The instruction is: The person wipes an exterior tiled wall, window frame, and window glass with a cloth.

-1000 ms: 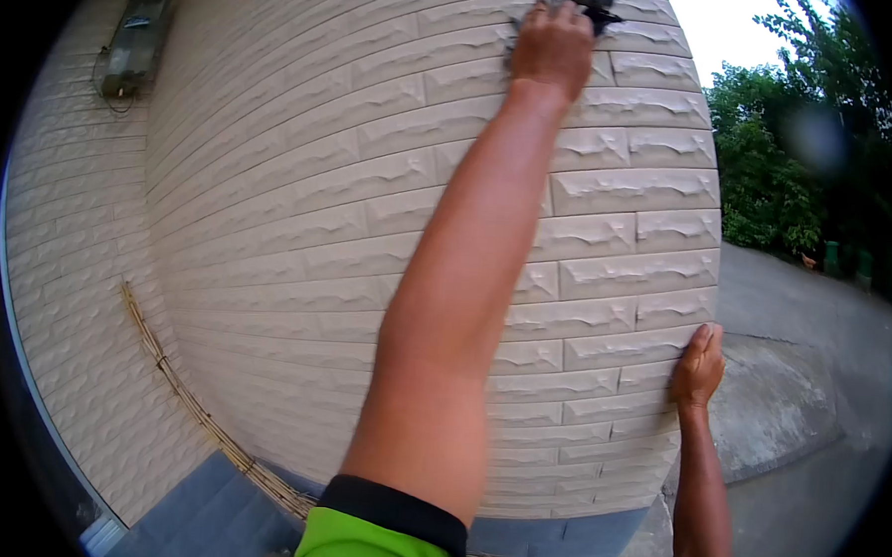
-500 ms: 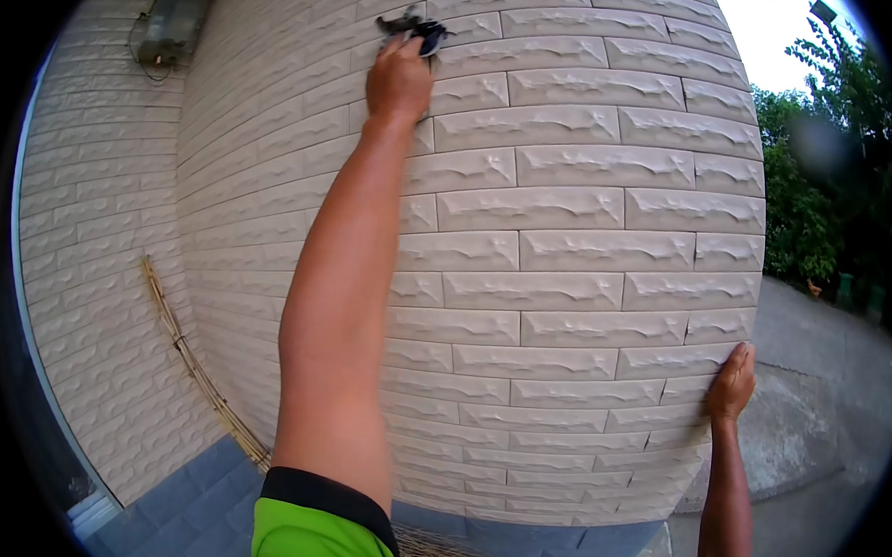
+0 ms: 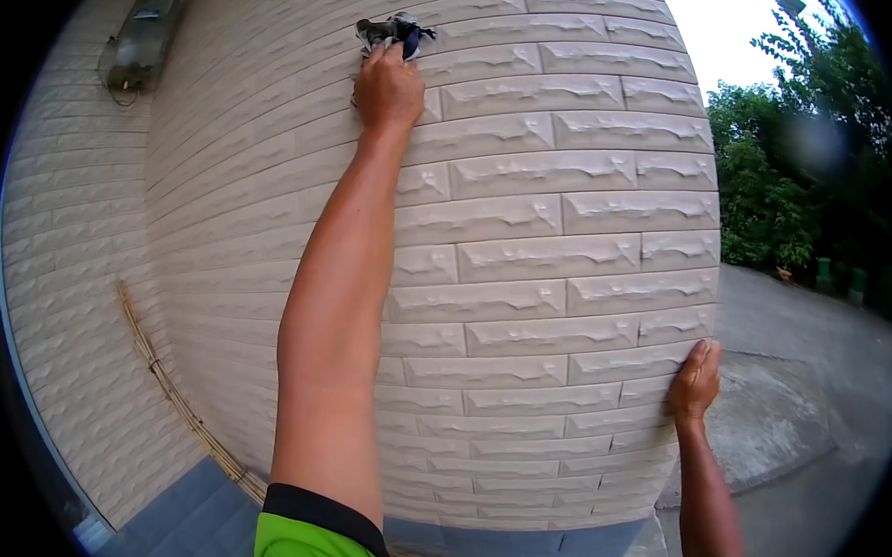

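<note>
One bunched dark-and-grey cloth (image 3: 379,32) is sitting high against the tiled wall (image 3: 528,214), where the left hand (image 3: 389,89), its arm stretching up, is holding it in bent fingers. The right hand (image 3: 696,381) is lying lower, flattened and empty, at the wall's right edge, with open pavement (image 3: 812,319) spreading beyond and bare wall running between the two hands; one cane bundle (image 3: 175,394) is leaning at far left below one box (image 3: 144,38).
</note>
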The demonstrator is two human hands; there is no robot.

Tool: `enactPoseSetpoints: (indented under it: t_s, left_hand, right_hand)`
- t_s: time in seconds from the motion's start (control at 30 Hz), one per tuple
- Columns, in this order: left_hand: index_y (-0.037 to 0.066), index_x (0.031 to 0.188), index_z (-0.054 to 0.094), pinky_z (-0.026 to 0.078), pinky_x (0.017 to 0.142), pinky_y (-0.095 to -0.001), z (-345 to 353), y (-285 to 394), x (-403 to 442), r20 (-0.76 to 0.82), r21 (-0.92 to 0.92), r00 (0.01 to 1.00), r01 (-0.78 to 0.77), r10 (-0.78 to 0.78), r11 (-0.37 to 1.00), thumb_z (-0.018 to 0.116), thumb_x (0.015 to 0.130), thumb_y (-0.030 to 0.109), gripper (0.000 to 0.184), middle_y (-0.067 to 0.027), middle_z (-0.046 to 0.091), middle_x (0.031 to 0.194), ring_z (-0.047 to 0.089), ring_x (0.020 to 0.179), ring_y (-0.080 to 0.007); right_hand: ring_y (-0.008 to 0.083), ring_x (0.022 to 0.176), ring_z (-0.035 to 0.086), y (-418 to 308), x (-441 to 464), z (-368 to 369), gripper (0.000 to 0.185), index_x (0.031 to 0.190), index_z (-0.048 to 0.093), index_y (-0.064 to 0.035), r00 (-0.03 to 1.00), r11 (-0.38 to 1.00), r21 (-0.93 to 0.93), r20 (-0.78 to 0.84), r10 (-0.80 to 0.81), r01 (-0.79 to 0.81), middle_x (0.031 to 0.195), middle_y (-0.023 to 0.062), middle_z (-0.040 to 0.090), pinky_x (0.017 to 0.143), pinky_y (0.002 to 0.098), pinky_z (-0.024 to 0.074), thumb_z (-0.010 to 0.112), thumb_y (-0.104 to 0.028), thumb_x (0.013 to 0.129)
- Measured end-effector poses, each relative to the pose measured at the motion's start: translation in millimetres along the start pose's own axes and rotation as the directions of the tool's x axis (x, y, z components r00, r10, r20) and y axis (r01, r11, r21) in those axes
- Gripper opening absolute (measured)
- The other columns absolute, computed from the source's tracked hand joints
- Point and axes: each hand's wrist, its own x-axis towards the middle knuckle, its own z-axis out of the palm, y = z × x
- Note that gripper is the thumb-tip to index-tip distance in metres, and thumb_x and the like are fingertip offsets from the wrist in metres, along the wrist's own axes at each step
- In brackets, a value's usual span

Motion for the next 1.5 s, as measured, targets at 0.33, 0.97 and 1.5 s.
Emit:
enactPoseSetpoints:
  t_s: [0.33,0.97,1.5]
  left_hand:
    - [0.006,0.119,0.072,0.051,0.102,-0.0452,48.5,112.2,4.3,0.055,-0.182,0.973,-0.21,0.223,0.961,0.063,0.09,0.016,0.033,-0.0214,0.066,0.13,0.063,0.119,-0.0386]
    - [0.01,0.094,0.075,0.056,0.088,-0.0425,55.5,287.5,-86.6,0.066,-0.301,0.738,-0.627,0.672,0.719,0.06,0.086,0.011,0.017,-0.0059,0.072,0.116,0.066,0.104,-0.0315]
    - [0.005,0.116,0.072,0.051,0.086,-0.0443,-117.3,-107.8,-116.7,0.168,0.288,0.971,-0.216,0.173,0.933,0.075,0.082,0.018,0.037,-0.0161,0.063,0.115,0.059,0.102,-0.037]
  right_hand:
    - [0.0508,0.086,0.063,-2.1,1.1,-4.5,0.037,0.11,0.057,-0.009,0.999,0.999,0.036,0.028,-0.018,0.017,0.093,0.0239,0.068,0.073,0.0585,0.0471,0.04,-0.042,0.105]
    - [0.0523,0.083,0.063,-9.1,2.9,-12.5,0.039,0.105,0.056,-0.0073,0.995,0.998,0.054,0.091,0.037,-0.042,0.088,0.0253,0.068,0.072,0.0603,0.0466,0.04,-0.043,0.105]
    - [0.0533,0.083,0.06,-5.7,1.4,-3.3,0.043,0.103,0.057,-0.0072,0.999,0.997,0.07,0.052,0.01,-0.013,0.088,0.0256,0.067,0.07,0.0586,0.0444,0.037,-0.045,0.107]
